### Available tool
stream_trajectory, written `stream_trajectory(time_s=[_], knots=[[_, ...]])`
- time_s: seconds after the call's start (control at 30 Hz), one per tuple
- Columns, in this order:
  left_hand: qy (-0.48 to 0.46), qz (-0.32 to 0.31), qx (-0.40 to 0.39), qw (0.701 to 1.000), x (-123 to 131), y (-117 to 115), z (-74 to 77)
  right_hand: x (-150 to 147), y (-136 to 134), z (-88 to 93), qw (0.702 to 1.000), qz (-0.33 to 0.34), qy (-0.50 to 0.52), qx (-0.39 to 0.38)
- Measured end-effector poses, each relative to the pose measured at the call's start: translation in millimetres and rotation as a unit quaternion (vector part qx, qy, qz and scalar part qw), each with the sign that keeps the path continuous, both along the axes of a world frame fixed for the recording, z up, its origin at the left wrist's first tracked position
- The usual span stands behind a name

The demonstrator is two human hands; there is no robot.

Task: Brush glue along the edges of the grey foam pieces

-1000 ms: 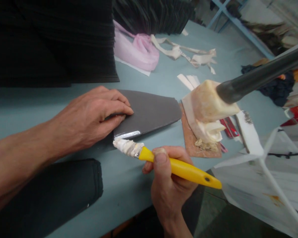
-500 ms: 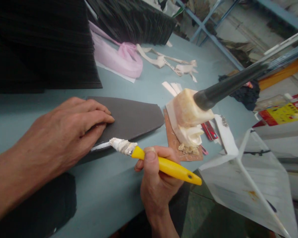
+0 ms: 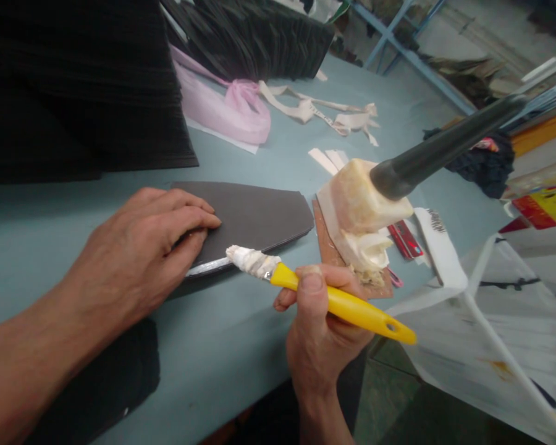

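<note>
My left hand (image 3: 143, 262) lies flat with fingers stretched on a dark grey cut sheet (image 3: 254, 216) on the blue-grey table (image 3: 222, 346), pressing it down. My right hand (image 3: 322, 337) is closed round the yellow handle of a brush (image 3: 343, 303). The brush's glue-caked white tip (image 3: 250, 259) touches the sheet's near edge, where a wet shiny strip (image 3: 208, 267) runs toward my left fingers.
A glue-crusted block (image 3: 361, 204) on a dark pole (image 3: 445, 148) stands on a brown board (image 3: 327, 247) right of the sheet. Tall stacks of black sheets (image 3: 74, 86) fill the back left. Pink cloth (image 3: 227, 108) and pale strips (image 3: 324, 114) lie behind. A dark roll (image 3: 106, 383) sits near left.
The brush tip has slid right along the sheet's near edge, leaving a longer wet strip. My left hand stays pressed on the sheet. The view has shifted slightly.
</note>
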State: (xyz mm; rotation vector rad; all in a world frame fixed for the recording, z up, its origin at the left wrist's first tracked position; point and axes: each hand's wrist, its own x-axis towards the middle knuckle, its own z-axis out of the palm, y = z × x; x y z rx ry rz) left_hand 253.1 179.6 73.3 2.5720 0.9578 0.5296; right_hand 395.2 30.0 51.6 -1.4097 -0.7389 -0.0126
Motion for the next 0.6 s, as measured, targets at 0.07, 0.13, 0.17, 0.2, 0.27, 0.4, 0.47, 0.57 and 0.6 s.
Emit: stream_trajectory(time_s=[0.07,0.13,0.17,0.2,0.27,0.4,0.47,0.57,0.6], knots=[[-0.005,0.008,0.004,1.000,-0.9,0.0,-2.3,-0.3,0.0,1.6,1.000,-0.007,0.004,0.007],[-0.005,0.009,0.005,1.000,-1.7,0.5,-4.7,-1.6,-0.6,0.4,1.000,-0.005,0.005,0.003],[-0.005,0.008,0.006,1.000,-1.9,0.7,-5.5,-2.5,-1.0,-1.4,1.000,-0.001,0.002,-0.005],[-0.003,0.006,0.007,1.000,-2.0,0.8,-5.9,-3.4,-1.4,-3.8,1.000,0.005,0.000,-0.015],[-0.004,0.005,0.011,1.000,-1.6,0.5,-5.4,-4.5,-2.1,-9.6,0.999,0.014,-0.004,-0.034],[0.002,0.003,0.004,1.000,0.5,-1.1,-1.2,-1.8,-3.2,-17.8,0.999,0.014,-0.014,-0.049],[0.006,-0.004,0.002,1.000,1.2,-1.2,0.0,1.6,-3.8,-18.4,0.998,0.008,-0.023,-0.053],[0.003,0.000,0.012,1.000,0.3,0.0,-2.4,7.2,-4.9,-16.8,0.998,0.004,-0.034,-0.059],[0.001,0.001,0.018,1.000,-0.6,0.5,-4.4,9.1,-5.3,-16.1,0.997,0.004,-0.037,-0.060]])
